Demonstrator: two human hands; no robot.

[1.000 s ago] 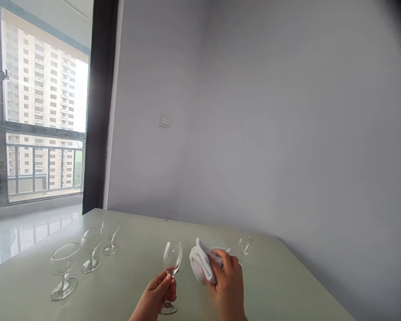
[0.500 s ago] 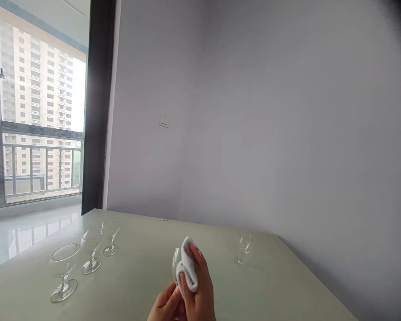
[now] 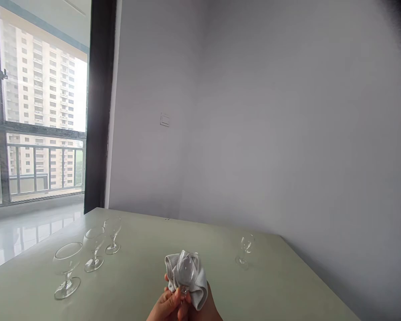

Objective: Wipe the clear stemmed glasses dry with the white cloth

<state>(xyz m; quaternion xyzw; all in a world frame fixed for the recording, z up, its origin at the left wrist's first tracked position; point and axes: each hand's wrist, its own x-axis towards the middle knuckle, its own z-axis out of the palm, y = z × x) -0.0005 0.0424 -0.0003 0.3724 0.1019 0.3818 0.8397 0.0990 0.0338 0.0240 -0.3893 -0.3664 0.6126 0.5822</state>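
A clear stemmed glass (image 3: 186, 271) is held up in front of me, its bowl tilted away. My left hand (image 3: 167, 306) is closed around the stem just below the bowl. Behind and around the bowl spreads a light grey cloth (image 3: 199, 295). My right hand (image 3: 211, 307) is behind the cloth and presses it against the glass; most of its fingers are covered. On the left of the table stand three similar glasses: a near one (image 3: 67, 267), a middle one (image 3: 94, 249) and a far one (image 3: 112, 235). Another glass (image 3: 243, 252) stands upright on the right.
The pale green tabletop (image 3: 143, 249) reaches back to a grey wall (image 3: 254, 133) bearing a light switch (image 3: 165, 119). At the left, a dark frame (image 3: 98, 107) borders a window with a balcony railing.
The cloth was folded at the right side of the glass; now it is spread open behind the bowl. My right hand has moved behind it, and the glass has turned toward me.
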